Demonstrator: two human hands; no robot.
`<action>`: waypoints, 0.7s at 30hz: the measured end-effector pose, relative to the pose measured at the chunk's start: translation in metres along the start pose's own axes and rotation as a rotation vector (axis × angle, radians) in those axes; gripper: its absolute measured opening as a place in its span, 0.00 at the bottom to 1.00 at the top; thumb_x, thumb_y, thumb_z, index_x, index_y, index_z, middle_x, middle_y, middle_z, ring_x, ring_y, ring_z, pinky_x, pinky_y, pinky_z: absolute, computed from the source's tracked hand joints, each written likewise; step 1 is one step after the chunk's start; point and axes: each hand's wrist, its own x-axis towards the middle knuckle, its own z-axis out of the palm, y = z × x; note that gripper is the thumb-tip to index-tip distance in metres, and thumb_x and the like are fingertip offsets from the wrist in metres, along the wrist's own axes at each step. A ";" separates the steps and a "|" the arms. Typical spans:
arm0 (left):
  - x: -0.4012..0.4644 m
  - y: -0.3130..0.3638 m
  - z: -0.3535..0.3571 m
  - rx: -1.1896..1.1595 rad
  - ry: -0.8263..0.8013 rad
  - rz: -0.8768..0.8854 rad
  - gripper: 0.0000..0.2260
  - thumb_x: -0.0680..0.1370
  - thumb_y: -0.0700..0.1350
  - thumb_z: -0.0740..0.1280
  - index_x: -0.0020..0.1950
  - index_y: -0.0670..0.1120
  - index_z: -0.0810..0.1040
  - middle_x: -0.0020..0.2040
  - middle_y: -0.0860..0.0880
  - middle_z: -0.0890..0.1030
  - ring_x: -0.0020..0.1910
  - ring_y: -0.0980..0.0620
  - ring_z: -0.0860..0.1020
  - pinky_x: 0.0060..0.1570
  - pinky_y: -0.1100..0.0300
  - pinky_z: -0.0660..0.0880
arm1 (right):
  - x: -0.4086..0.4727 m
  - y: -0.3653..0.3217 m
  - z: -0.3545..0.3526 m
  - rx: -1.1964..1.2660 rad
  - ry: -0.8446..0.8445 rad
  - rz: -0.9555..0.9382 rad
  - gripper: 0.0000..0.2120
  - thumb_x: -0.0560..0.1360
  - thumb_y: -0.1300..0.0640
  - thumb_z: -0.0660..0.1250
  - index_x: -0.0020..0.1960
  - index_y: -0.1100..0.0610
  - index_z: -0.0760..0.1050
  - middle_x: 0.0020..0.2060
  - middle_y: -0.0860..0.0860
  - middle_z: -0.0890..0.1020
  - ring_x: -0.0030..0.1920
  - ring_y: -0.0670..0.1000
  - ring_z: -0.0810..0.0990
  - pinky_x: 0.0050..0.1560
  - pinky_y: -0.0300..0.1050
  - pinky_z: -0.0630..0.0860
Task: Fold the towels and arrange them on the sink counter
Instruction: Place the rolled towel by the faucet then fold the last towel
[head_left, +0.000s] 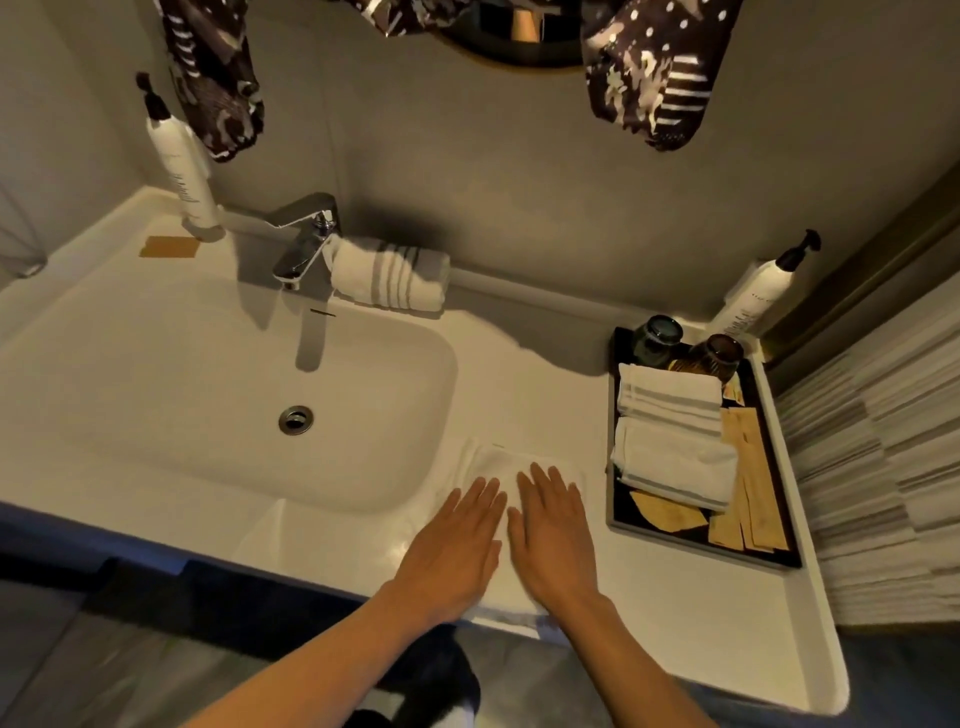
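The white sink counter (519, 374) runs wide, its basin (223, 395) to the left. At the right sits a dark tray (779, 551) holding two folded towels (670, 415). A rolled striped towel (389, 278) lies far back, just beside the faucet (306, 244). Near the front edge a white towel (498, 462) lies flat; the left hand (457, 551) and right hand (558, 535) press on it side by side, fingers straight and close together.
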 end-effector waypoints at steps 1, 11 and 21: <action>-0.001 -0.004 0.002 0.022 -0.036 0.008 0.25 0.84 0.52 0.50 0.79 0.44 0.57 0.79 0.47 0.55 0.78 0.51 0.57 0.77 0.50 0.50 | -0.004 0.002 0.008 -0.077 -0.028 -0.018 0.25 0.83 0.48 0.48 0.75 0.57 0.65 0.75 0.54 0.66 0.76 0.54 0.61 0.77 0.53 0.52; 0.001 -0.006 -0.002 0.104 -0.121 0.095 0.29 0.82 0.50 0.59 0.81 0.47 0.53 0.81 0.46 0.53 0.80 0.47 0.49 0.76 0.42 0.49 | -0.018 0.011 0.003 0.247 0.075 0.157 0.27 0.82 0.49 0.55 0.78 0.55 0.57 0.78 0.52 0.58 0.78 0.50 0.54 0.77 0.51 0.55; 0.028 0.023 -0.032 -0.695 -0.158 -0.472 0.11 0.83 0.49 0.59 0.56 0.51 0.80 0.48 0.51 0.85 0.45 0.52 0.83 0.50 0.60 0.77 | -0.009 0.014 -0.042 0.804 -0.330 0.901 0.25 0.70 0.51 0.74 0.60 0.59 0.69 0.57 0.58 0.78 0.48 0.54 0.77 0.45 0.45 0.75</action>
